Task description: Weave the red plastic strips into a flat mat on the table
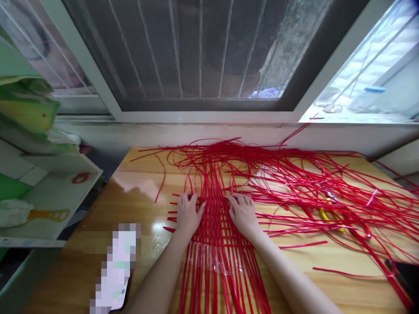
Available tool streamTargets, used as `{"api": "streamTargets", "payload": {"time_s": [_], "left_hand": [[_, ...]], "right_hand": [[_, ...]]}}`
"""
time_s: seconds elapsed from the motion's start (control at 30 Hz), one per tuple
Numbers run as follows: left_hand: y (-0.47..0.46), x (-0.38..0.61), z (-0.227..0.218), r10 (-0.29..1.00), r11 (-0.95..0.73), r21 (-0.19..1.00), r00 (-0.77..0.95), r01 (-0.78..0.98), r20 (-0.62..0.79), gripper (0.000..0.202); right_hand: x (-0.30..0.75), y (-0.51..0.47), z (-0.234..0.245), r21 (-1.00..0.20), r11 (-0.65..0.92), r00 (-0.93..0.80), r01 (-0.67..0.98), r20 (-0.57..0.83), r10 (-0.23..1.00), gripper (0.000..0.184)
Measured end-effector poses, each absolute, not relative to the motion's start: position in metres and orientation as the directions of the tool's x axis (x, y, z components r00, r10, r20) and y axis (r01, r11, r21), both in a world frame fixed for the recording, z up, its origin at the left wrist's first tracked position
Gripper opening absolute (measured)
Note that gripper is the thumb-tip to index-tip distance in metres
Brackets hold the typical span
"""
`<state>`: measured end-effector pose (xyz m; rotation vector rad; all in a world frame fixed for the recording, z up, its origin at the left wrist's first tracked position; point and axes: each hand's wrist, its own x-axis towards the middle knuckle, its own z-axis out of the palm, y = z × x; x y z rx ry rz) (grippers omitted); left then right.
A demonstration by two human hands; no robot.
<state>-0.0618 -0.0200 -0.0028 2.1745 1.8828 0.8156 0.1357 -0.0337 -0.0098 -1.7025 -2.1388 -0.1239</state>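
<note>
On the bench (140,209), below the window (203,61): red woven panel (214,222), laid flat between the two hands.
Woven portion: lengthwise strips (214,296) crossed by sideways strips; crossings judged complete from just above the clear tape (216,261) up to about the hands.
Unwoven portion: lengthwise strips left uncrossed below the tape and, it appears, beyond the hands, where they are run into the heap of loose strips (242,152).
Side ends: short tips (172,219) left projecting at the left, long tails (304,245) trailing at the right; no finished edge seen.
Left hand (188,213): rested on the panel's left edge, thumb held apart; whether a strip is pinched in the grip cannot be told.
Right hand (242,213): rested on the right edge, bent inward; contents of the grip likewise cannot be told.
Yellow-handled object (324,216): partly covered by strips, right.
</note>
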Motion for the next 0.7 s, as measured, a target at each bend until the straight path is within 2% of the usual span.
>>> {"api": "streamTargets", "payload": {"time_s": [0.13,0.3,0.57,0.7], "left_hand": [[-0.02,-0.064,-0.003,0.954,-0.194,0.482,0.049,0.855,0.297,0.022],[-0.024,-0.062,-0.004,0.955,-0.196,0.466,0.06,0.863,0.291,0.018],[-0.029,-0.055,-0.003,0.934,-0.134,0.49,-0.056,0.861,0.354,0.031],[-0.029,-0.058,0.001,0.923,-0.294,0.456,0.126,0.84,0.363,0.031]], "right_hand": [[0.134,-0.033,-0.01,-0.161,0.25,-0.184,0.955,0.344,0.921,0.029],[0.132,-0.035,-0.007,-0.13,0.23,-0.179,0.964,0.317,0.931,0.025],[0.134,-0.038,-0.008,-0.185,0.231,-0.148,0.955,0.377,0.914,0.027],[0.135,-0.039,-0.007,-0.213,0.253,-0.161,0.944,0.372,0.914,0.026]]}}
